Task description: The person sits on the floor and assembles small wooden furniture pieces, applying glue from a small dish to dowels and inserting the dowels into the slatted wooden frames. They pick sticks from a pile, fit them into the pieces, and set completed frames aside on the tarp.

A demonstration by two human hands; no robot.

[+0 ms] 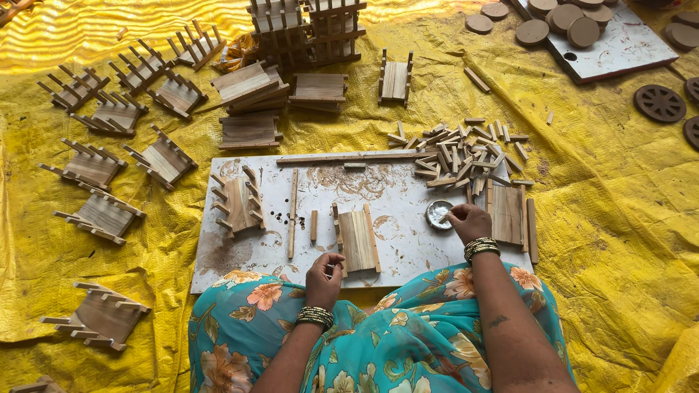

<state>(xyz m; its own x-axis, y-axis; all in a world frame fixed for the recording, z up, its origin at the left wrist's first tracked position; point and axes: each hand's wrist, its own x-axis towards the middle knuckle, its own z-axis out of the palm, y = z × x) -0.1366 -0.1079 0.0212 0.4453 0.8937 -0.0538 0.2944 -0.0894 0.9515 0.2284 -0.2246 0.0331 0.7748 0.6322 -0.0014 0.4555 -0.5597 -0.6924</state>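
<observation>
A: Wood is seen everywhere. What is held by the left hand (323, 275)?

B: The near left corner of a small slatted panel (357, 239) is pinched by it, fingers closed on the wood. The panel lies flat on the white board (408, 255), just ahead of the person's lap.

A: And the right hand (470, 221)?

B: A short stick (445, 217) is gripped between its fingertips, which are pressed together on it. The stick's end is held over a small round tin (437, 213) that sits on the board, just left of the hand.

A: What is found near it?

B: A pile of short sticks (466, 156) is heaped behind the hand, at the board's far right corner. A flat plank piece (507, 215) lies just right of the hand. A long strip (293, 215) and a railed frame (237, 205) are laid on the board's left part.

A: Beyond the board?

B: More railed frames (95, 164) are spread over the yellow sheet (611, 240) to the left. Round discs (564, 18) are stacked on a second board (626, 47) at the far right.
</observation>
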